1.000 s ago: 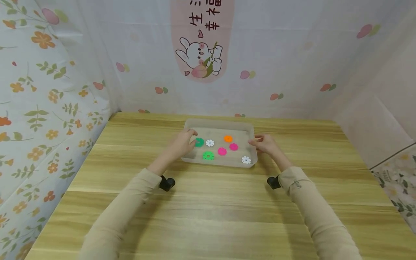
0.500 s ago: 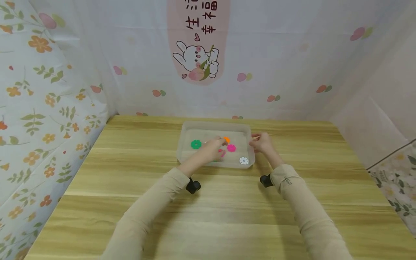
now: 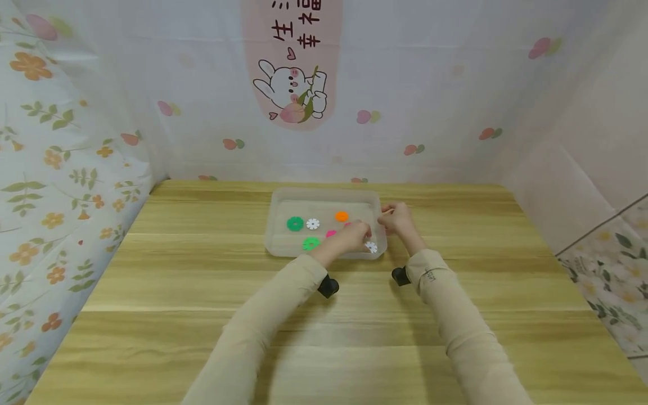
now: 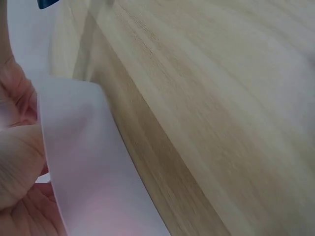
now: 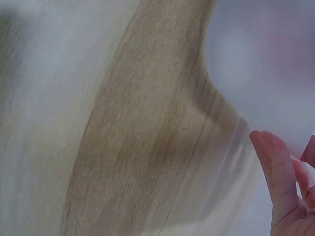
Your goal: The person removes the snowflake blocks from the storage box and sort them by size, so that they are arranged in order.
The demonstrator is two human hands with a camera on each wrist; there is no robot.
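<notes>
Within a translucent tray lie flower-shaped discs: dark green, bright green, orange, white ones, and pink ones partly behind the left hand. Over the tray's right part, my left hand points its loosely bent fingers down beside another white disc; whether they touch it is unclear. My right hand grips the tray's right wall. In the right wrist view its fingers press that wall. The left wrist view shows the left hand behind the tray wall.
The tray stands on a wooden table near its back edge. Behind the table hangs a white cloth with a printed rabbit, and a floral cloth hangs at the left. Black wrist mounts sit under both sleeves.
My left hand has crossed the tray from the dark green disc at the left to the white disc at the right. My right hand stays at the right wall; the whole view has shifted slightly.
</notes>
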